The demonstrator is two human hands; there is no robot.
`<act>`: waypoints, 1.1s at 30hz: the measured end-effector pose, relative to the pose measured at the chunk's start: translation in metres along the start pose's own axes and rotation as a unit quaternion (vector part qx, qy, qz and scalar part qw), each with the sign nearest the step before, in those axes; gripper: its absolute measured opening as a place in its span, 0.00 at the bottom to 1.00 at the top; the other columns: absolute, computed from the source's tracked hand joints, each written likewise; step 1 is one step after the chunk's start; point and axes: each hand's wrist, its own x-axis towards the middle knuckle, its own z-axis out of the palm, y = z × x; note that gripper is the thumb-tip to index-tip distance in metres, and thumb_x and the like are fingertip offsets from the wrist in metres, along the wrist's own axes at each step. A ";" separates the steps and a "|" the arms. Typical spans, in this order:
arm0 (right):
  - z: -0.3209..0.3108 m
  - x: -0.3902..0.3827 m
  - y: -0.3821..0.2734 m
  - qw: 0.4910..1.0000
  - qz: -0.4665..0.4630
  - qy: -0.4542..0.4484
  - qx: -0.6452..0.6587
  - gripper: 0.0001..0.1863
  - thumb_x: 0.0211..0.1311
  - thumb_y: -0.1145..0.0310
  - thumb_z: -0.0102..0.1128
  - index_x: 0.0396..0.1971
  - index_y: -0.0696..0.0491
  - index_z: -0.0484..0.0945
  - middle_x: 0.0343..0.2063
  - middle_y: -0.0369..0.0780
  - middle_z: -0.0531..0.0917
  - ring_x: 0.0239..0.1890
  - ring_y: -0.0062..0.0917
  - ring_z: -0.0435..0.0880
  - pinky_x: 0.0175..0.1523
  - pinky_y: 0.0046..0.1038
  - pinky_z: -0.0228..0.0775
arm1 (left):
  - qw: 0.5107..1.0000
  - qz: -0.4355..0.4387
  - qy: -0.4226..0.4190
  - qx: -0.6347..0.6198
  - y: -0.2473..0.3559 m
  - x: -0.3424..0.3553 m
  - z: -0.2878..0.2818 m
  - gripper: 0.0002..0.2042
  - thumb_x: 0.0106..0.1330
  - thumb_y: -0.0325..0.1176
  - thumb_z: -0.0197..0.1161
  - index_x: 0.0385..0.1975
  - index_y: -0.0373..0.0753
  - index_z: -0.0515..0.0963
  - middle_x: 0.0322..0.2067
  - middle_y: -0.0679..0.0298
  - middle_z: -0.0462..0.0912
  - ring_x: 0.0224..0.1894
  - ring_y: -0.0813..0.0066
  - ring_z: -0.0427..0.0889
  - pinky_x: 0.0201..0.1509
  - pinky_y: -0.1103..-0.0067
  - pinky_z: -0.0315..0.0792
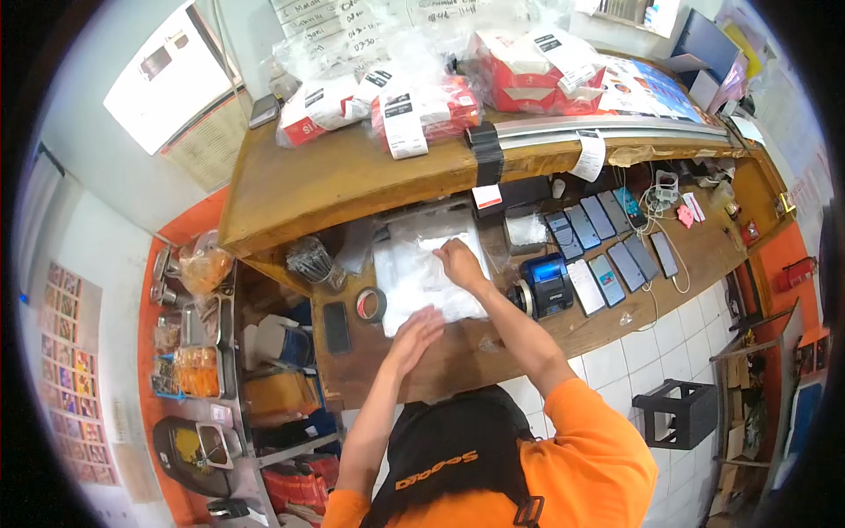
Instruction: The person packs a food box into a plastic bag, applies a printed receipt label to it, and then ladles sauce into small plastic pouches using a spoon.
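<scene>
A stack of white plastic bags [414,286] lies on the wooden desk [488,356]. My right hand [458,260] is closed, gripping the upper part of the bags. My left hand [418,339] rests by the stack's lower edge, its fingers stretched out and nothing held in them. A tape roll [380,304] sits just left of the bags, with a dark phone [337,327] beyond it. A cup of plastic straws or cutlery [308,264] stands at the upper left.
Several phones with cables [597,280] and a blue-black printer [546,283] lie rightward. An upper wooden shelf [299,198] holds bagged red-and-white packages [532,79]. Metal trays of food [194,370] are at the left; a black stool [673,414] stands on the tiled floor.
</scene>
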 end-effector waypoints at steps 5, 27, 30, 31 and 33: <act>-0.032 -0.051 -0.072 0.986 -0.084 -0.112 0.094 0.14 0.73 0.63 0.59 0.35 0.61 0.80 0.36 0.56 0.83 0.42 0.54 0.82 0.50 0.49 0.73 | 0.912 0.112 0.058 -0.390 0.028 0.043 0.019 0.39 0.77 0.62 0.52 0.75 0.35 0.62 0.71 0.48 0.70 0.73 0.55 0.69 0.73 0.61 0.69; -0.042 -0.046 -0.168 0.808 -0.077 -0.434 0.392 0.14 0.75 0.59 0.65 0.42 0.55 0.89 0.36 0.32 0.89 0.42 0.14 0.81 0.51 0.23 0.73 | 0.970 0.148 0.138 0.135 0.116 -0.260 -0.019 0.37 0.56 0.19 0.55 0.73 0.34 0.64 0.49 0.48 0.88 0.40 0.66 0.89 0.46 0.73 0.84; -0.028 -0.060 -0.180 0.803 -0.037 -0.449 0.390 0.14 0.80 0.63 0.58 0.40 0.57 0.87 0.30 0.32 0.87 0.34 0.11 0.81 0.39 0.20 0.72 | 0.968 0.129 0.176 0.126 0.121 -0.279 -0.034 0.38 0.58 0.19 0.56 0.74 0.35 0.61 0.49 0.51 0.89 0.35 0.69 0.88 0.41 0.73 0.82; -0.022 -0.066 -0.183 0.803 -0.039 -0.450 0.389 0.14 0.80 0.63 0.58 0.40 0.57 0.87 0.30 0.32 0.87 0.34 0.11 0.81 0.39 0.20 0.72 | 0.967 0.145 0.163 0.129 0.124 -0.282 -0.035 0.38 0.58 0.19 0.56 0.74 0.35 0.61 0.49 0.51 0.89 0.35 0.69 0.88 0.41 0.73 0.82; -0.011 -0.083 -0.187 0.759 0.075 -0.389 0.517 0.14 0.80 0.62 0.58 0.40 0.59 0.84 0.27 0.33 0.85 0.25 0.14 0.81 0.30 0.20 0.72 | 0.826 0.239 0.321 0.398 0.132 -0.286 -0.030 0.32 0.66 0.22 0.59 0.72 0.35 0.63 0.46 0.50 0.89 0.36 0.66 0.88 0.44 0.72 0.81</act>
